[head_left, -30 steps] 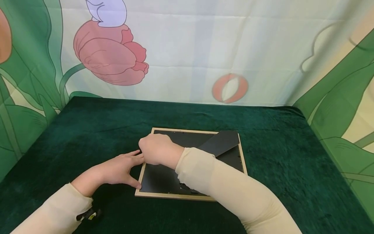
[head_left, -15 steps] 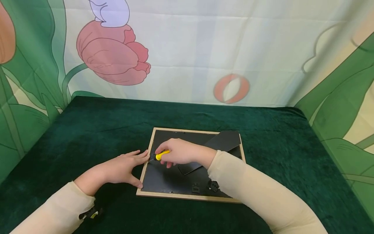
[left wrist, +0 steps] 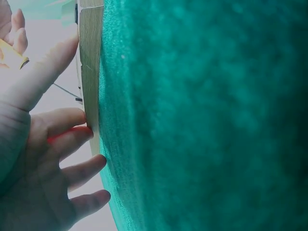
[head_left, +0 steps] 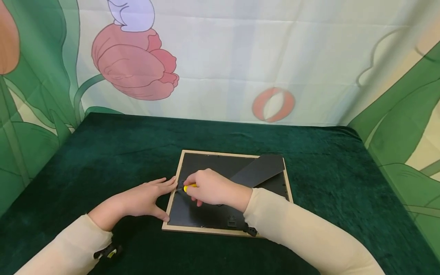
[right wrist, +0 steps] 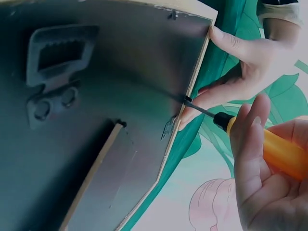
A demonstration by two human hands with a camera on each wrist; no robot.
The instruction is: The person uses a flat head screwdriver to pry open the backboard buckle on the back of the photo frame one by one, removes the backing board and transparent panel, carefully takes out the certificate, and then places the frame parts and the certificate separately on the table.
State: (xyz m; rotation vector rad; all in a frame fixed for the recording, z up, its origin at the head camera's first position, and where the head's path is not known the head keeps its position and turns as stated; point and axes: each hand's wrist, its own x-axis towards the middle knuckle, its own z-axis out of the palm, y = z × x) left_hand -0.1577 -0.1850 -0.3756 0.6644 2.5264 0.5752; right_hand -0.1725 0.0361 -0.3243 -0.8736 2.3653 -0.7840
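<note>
On a green-draped bench (head_left: 326,168) lies a picture frame (head_left: 194,212), back upward. The right hand (head_left: 211,187) curls its fingers round a yellow screwdriver (right wrist: 284,151), tip at the frame's left edge; the left hand (head_left: 141,198) rests there, fingers spread.

Screwdriver handle (head_left: 187,188) mostly hidden by right hand (head_left: 211,188), head view.
Picture frame (right wrist: 130,67) cropped, right wrist view; cloth (left wrist: 207,120) blurred, left wrist view.
</note>
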